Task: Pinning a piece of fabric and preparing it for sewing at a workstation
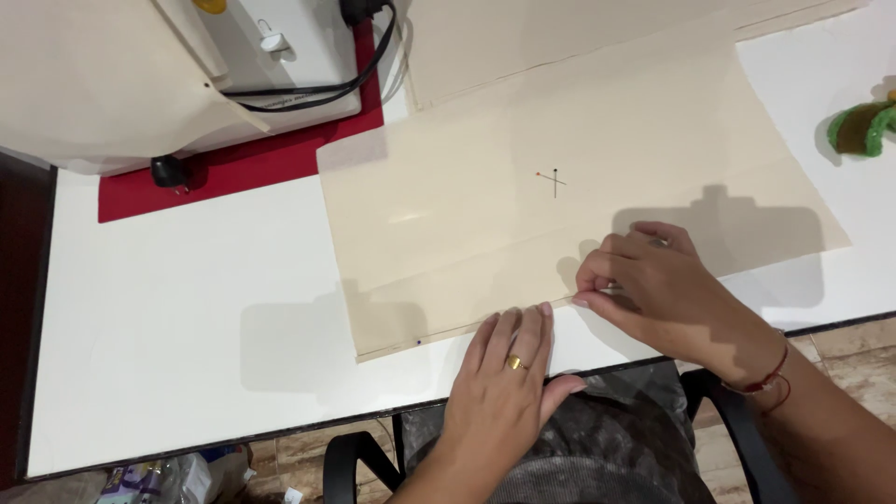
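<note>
A folded sheet of cream fabric [523, 196] lies on the white table [177, 308]. Two crossed pins [554, 179] are stuck near its middle, and a small pin head [418, 342] shows near the lower left edge. My left hand [504, 373], with a gold ring, lies flat with fingers together on the fabric's near edge. My right hand [644, 280] pinches the folded hem just to the right of the left fingertips; whether it holds a pin I cannot tell.
A white sewing machine [140, 65] stands on a red mat [280, 149] at the back left, with a black cable [327, 84]. A green object [863, 126] lies at the right edge. A black chair arm [737, 429] is below the table's near edge.
</note>
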